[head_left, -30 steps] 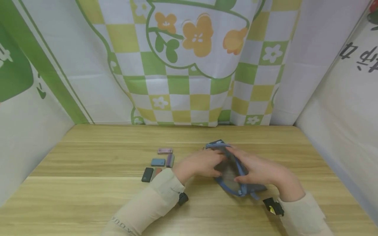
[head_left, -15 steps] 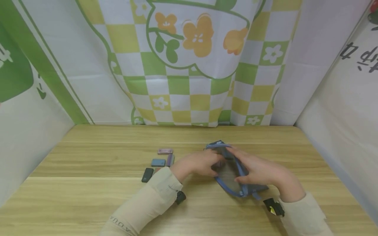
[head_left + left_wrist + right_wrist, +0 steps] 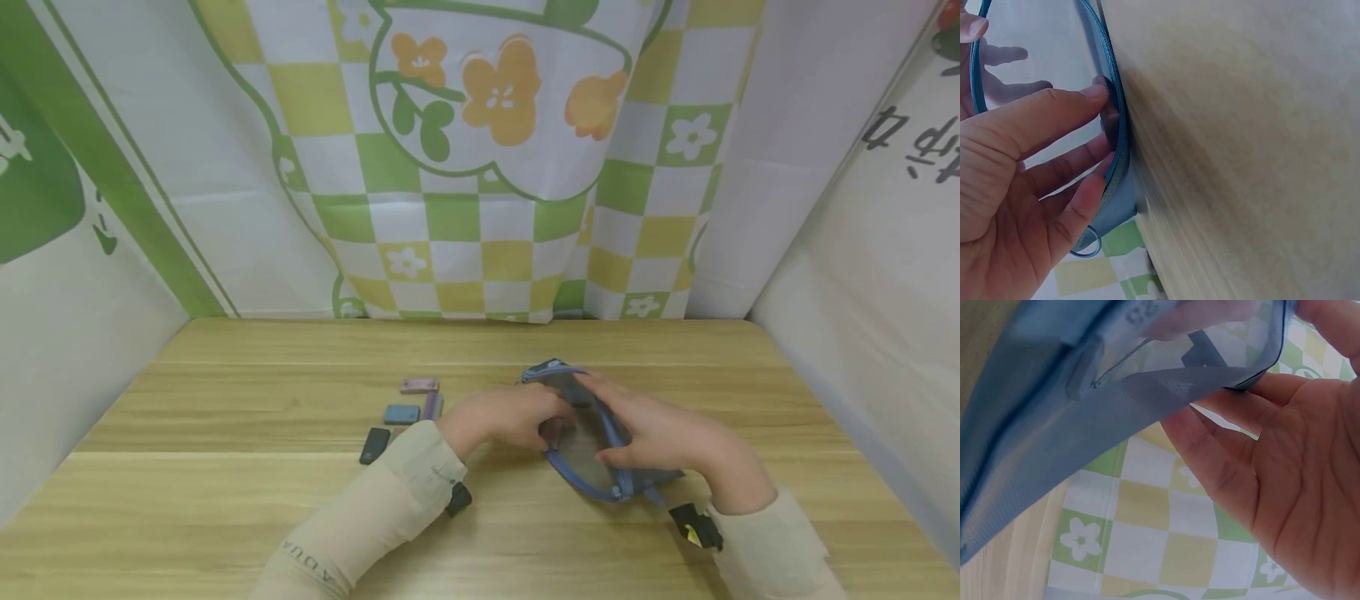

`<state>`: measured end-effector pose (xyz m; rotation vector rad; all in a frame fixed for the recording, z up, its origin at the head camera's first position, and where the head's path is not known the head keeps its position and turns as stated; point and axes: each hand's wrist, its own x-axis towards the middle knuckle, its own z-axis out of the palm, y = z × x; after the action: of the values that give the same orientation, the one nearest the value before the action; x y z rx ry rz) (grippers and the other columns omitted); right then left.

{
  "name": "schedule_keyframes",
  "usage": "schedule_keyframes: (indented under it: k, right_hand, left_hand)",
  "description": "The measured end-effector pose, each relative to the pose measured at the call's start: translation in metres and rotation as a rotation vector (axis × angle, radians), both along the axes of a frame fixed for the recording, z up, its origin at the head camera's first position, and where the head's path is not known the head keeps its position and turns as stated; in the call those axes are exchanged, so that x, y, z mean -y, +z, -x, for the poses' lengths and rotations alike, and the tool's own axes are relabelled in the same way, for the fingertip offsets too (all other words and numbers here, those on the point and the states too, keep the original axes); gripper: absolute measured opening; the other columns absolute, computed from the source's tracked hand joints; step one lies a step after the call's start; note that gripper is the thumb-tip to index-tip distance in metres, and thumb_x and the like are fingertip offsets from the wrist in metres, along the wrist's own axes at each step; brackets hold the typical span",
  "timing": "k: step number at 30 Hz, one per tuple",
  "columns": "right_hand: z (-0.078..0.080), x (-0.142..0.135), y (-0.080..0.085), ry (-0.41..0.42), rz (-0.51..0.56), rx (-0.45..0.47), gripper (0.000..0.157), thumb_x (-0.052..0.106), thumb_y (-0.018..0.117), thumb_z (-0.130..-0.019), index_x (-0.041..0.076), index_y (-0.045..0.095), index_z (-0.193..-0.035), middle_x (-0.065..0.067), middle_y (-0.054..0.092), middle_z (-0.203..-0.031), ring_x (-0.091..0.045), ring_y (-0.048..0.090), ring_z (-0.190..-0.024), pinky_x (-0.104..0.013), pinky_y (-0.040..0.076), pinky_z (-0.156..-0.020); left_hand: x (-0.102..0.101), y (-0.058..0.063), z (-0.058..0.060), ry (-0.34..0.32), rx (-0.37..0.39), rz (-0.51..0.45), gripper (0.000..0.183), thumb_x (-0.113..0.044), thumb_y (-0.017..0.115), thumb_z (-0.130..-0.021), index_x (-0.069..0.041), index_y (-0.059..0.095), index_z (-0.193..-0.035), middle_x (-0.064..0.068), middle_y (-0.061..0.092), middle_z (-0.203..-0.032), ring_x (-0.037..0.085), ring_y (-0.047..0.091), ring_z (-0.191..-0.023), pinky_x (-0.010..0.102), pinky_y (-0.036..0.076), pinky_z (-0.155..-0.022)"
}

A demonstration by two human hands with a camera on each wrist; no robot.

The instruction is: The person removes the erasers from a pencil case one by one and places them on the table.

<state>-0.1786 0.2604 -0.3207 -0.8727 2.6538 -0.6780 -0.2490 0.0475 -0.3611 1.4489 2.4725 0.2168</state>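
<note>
A blue-trimmed mesh zip pouch (image 3: 574,480) lies with its mouth spread wide. My left hand (image 3: 501,419) reaches over the pouch's left rim and pinches a small flat rectangular piece (image 3: 1110,119) between thumb and fingers, just inside the zip edge. The piece looks dark in the left wrist view, and the fingers cover much of it. On the opposite side, my right hand (image 3: 660,427) grips the pouch's rim, its fingers (image 3: 1210,465) seen against the outside of the mesh in the right wrist view.
Left of the pouch lie several small blocks: a pink one (image 3: 419,386), a purple one (image 3: 432,407), a blue one (image 3: 402,414) and a black one (image 3: 374,446). Another is mostly hidden by the left sleeve (image 3: 405,479). A checked curtain (image 3: 480,250) hangs behind the wooden table (image 3: 247,400).
My left hand has drawn back slightly toward the pouch's left rim, and the small piece in its fingers now shows. The right hand stays in place on the pouch.
</note>
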Motion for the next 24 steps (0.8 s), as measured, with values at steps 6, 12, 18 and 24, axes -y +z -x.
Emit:
schedule_keyframes:
  k: [6, 12, 18, 24]
  right_hand:
    - [-0.0009, 0.0002, 0.001, 0.002, 0.005, -0.001, 0.092, 0.021, 0.073, -0.089, 0.001, 0.015, -0.157, -0.029, 0.018, -0.161, -0.047, 0.03, -0.144, -0.061, 0.033, -0.113]
    - [-0.0021, 0.0007, 0.002, 0.0, 0.013, 0.005, 0.092, 0.021, 0.072, -0.089, 0.001, 0.015, -0.158, -0.029, 0.018, -0.161, -0.047, 0.03, -0.145, -0.062, 0.033, -0.113]
    - [-0.0023, 0.0012, 0.0026, 0.002, 0.02, 0.015, 0.093, 0.021, 0.072, -0.089, 0.002, 0.013, -0.158, -0.028, 0.016, -0.162, -0.047, 0.031, -0.144, -0.061, 0.035, -0.112]
    - [-0.0017, 0.0006, 0.0017, -0.003, 0.008, -0.006, 0.093, 0.02, 0.073, -0.089, 0.001, 0.014, -0.158, -0.028, 0.018, -0.162, -0.046, 0.033, -0.143, -0.061, 0.035, -0.112]
  left_hand:
    - [-0.0012, -0.0007, 0.0008, -0.012, -0.01, 0.006, 0.038, -0.011, 0.072, -0.087, -0.012, 0.068, -0.125, 0.001, 0.068, -0.122, 0.011, 0.062, -0.107, 0.023, 0.05, -0.094]
    - [-0.001, 0.0001, -0.0007, -0.062, 0.0, 0.001, 0.033, -0.015, 0.071, -0.089, -0.014, 0.07, -0.122, -0.002, 0.069, -0.114, 0.008, 0.062, -0.097, 0.02, 0.05, -0.086]
    - [-0.0002, 0.0008, -0.0031, -0.096, -0.006, -0.019, 0.03, -0.015, 0.07, -0.089, -0.014, 0.071, -0.118, -0.003, 0.069, -0.111, 0.008, 0.061, -0.094, 0.019, 0.05, -0.084]
    - [0.0012, -0.0001, -0.0032, -0.122, -0.014, -0.038, 0.029, -0.015, 0.07, -0.088, -0.013, 0.071, -0.117, -0.002, 0.068, -0.111, 0.009, 0.061, -0.096, 0.02, 0.049, -0.085]
